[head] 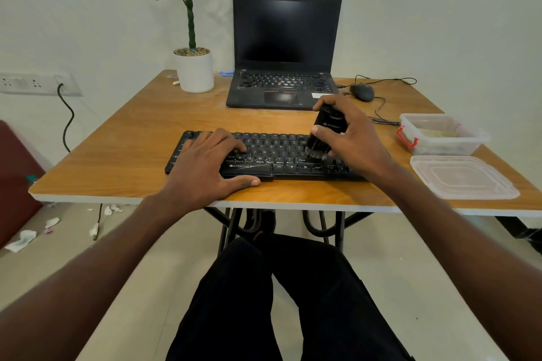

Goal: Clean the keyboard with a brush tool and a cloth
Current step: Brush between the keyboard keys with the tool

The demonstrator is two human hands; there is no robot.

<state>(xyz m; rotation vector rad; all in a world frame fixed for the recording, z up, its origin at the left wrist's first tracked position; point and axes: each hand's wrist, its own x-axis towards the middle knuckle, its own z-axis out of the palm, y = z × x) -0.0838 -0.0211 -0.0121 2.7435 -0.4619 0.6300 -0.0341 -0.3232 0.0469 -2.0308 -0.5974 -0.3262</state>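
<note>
A black keyboard (281,155) lies near the front edge of the wooden table (132,138). My left hand (211,167) rests flat on its left half, fingers straight over the keys and thumb along the front edge. My right hand (352,135) grips a black brush tool (322,133), held upright with its bristles touching the keys on the keyboard's right side. No cloth is plainly visible.
An open black laptop (283,53) stands behind the keyboard, with a potted plant (195,67) to its left and a wired mouse (362,92) to its right. A clear plastic box (440,133) and its lid (463,176) sit at the table's right edge.
</note>
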